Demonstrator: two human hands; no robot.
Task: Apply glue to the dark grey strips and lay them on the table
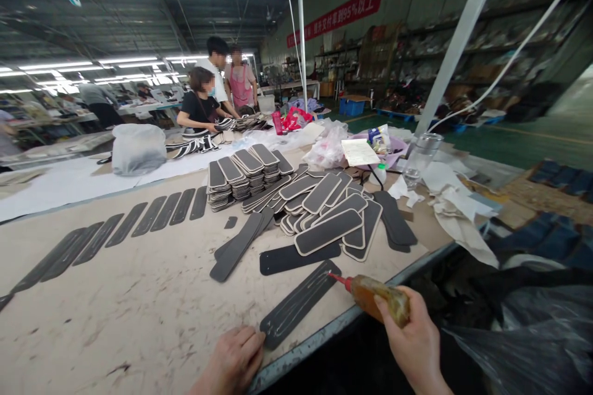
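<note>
My right hand grips an amber glue bottle with a red nozzle, whose tip touches the far end of a black strip lying near the table's front edge. Thin glue lines run along that strip. My left hand rests with its fingers curled down on the strip's near end, pressing it to the table. Beyond lies a heap of black padded pieces with pale borders.
A row of black strips lies across the table to the left. Stacks of padded pieces, plastic bags, papers and a glass jar sit farther back. Three people stand at the far end. Dark bags lie at the right.
</note>
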